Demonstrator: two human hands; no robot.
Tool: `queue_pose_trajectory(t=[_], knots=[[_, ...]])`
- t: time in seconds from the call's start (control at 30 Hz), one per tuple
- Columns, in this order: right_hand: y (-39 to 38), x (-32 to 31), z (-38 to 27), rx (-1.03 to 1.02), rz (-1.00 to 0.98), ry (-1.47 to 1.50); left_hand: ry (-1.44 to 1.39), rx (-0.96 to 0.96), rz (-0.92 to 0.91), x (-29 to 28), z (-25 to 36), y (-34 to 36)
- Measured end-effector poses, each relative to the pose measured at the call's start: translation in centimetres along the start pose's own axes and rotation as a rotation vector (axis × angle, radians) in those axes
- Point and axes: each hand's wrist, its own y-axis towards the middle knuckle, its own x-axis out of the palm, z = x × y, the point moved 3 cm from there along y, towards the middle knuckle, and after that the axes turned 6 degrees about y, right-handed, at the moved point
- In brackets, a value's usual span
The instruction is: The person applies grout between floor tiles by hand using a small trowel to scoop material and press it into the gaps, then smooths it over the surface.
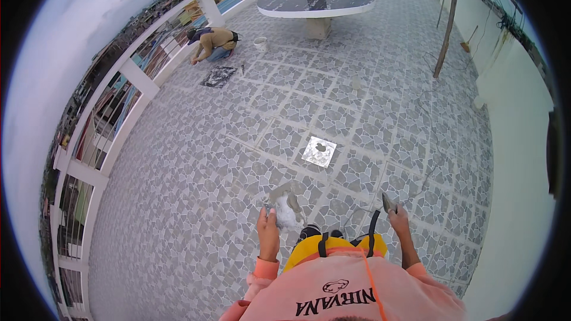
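Note:
My left hand [268, 236] is closed on the edge of a flat, whitish board [288, 215]. Wet-looking grey paste [284, 191] is smeared along its far side. In my right hand [399, 220] is a small pointed trowel [388, 203], its grey blade directed forward and away from the board. Both hands are held apart in front of me over the tiled floor [196, 214]. Ahead of them a white square sheet [319, 151] with a dark blotch in its middle lies on the floor.
A co-worker [215, 41] crouches by the left railing [140, 77], near a dark speckled square [219, 76] and white bucket [260, 44]. A round-ended table [285, 1] stands around a pillar. A wooden pole [447, 30] and white wall [517, 101] are at right.

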Motion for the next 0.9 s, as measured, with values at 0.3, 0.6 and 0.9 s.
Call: queue_pose_trajectory(t=[0.3, 0.6, 0.9], knots=[[10.8, 6.7, -5.1, 0.091, -0.080, 0.107, -0.049, -0.104, 0.094, -0.6, -2.8, 9.9], [13.8, 9.8, -6.5, 0.335, 0.230, 0.198, 0.105, -0.085, -0.182, 5.1, -1.3, 31.2], [20.5, 11.3, -15.6, 0.424, 0.197, 0.148, 0.274, 0.009, -0.461, 13.4, -0.1, 50.9]])
